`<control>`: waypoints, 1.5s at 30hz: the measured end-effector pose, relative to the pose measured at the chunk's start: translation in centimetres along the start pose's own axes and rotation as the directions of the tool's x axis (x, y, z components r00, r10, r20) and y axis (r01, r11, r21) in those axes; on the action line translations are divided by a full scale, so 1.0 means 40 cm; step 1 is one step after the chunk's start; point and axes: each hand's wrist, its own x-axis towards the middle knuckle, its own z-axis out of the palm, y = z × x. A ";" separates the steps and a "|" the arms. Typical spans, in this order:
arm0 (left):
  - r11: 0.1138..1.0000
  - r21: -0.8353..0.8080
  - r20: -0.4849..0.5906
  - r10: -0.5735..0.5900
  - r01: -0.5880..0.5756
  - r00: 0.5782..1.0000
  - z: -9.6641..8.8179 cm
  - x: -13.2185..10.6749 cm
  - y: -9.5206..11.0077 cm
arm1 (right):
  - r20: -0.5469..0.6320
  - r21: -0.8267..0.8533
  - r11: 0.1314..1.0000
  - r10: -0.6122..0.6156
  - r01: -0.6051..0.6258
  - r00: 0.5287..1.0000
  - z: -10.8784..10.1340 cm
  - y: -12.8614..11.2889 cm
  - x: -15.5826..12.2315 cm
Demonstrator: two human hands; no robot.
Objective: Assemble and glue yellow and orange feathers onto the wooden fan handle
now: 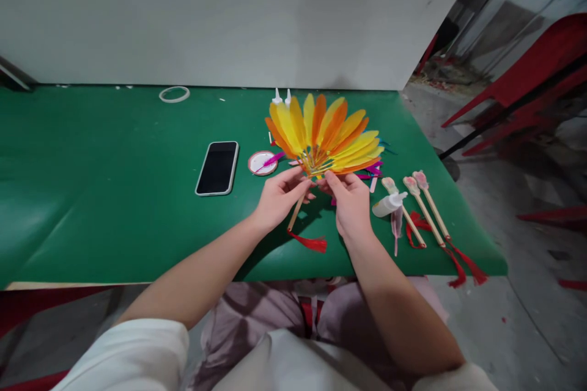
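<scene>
A feather fan of yellow and orange feathers is held up over the table, its quills meeting at the base. My left hand is closed around the lower left of the base, by the wooden handle. From the handle's end a red tassel hangs toward the table. My right hand pinches the lower right of the base between thumb and fingers. Behind the fan, purple feathers are partly hidden. Left of it lies a white round disc with a magenta feather across it.
A phone lies on the green table. On the right are a glue bottle, a pink feather and several wooden handles. White nozzles stand behind the fan, a tape ring farther left. Red chairs stand right.
</scene>
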 end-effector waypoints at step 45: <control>0.996 0.084 0.043 -0.004 0.001 0.999 -0.005 -0.006 -0.017 | 0.077 -0.085 0.995 0.051 -0.044 0.996 0.003 0.007 -0.010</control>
